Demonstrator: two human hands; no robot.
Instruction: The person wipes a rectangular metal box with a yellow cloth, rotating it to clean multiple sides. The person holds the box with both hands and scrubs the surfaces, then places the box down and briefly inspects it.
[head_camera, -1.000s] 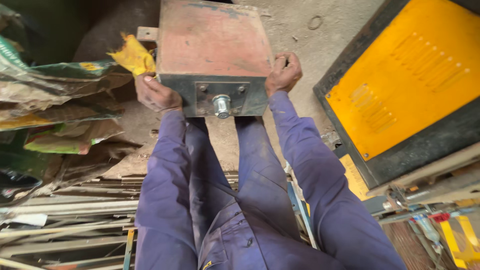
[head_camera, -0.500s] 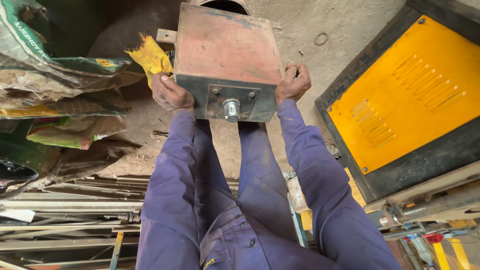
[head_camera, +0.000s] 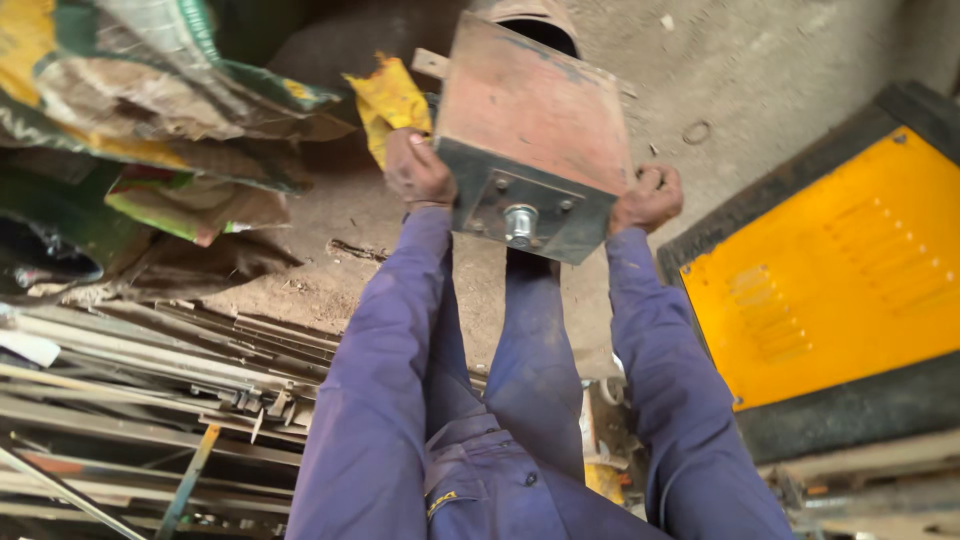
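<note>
A heavy metal box (head_camera: 535, 125) hangs out in front of the person, lifted clear of the dusty concrete floor (head_camera: 760, 60) and gripped from both sides. The left hand (head_camera: 418, 170) presses flat against the box's left wall near the lower corner, fingers wrapped onto the edge; the right hand (head_camera: 650, 198) is clamped on the opposite lower corner, fingers curled up over the rim. So the box sits squarely between the two hands, tipped a little so its near end faces down toward the person's legs.

Its broad top face is rusty red-brown, worn and blotchy. The near end is darker grey steel with a square bolted plate (head_camera: 520, 215), a small bolt at each corner and a short shiny shaft stub (head_camera: 520, 222) poking out of the middle.

To the right lies a big yellow panel (head_camera: 830, 270) in a black frame. Crumpled sacks (head_camera: 150, 100) are heaped at the left, and a yellow rag (head_camera: 390, 100) lies just beside the left hand.
</note>
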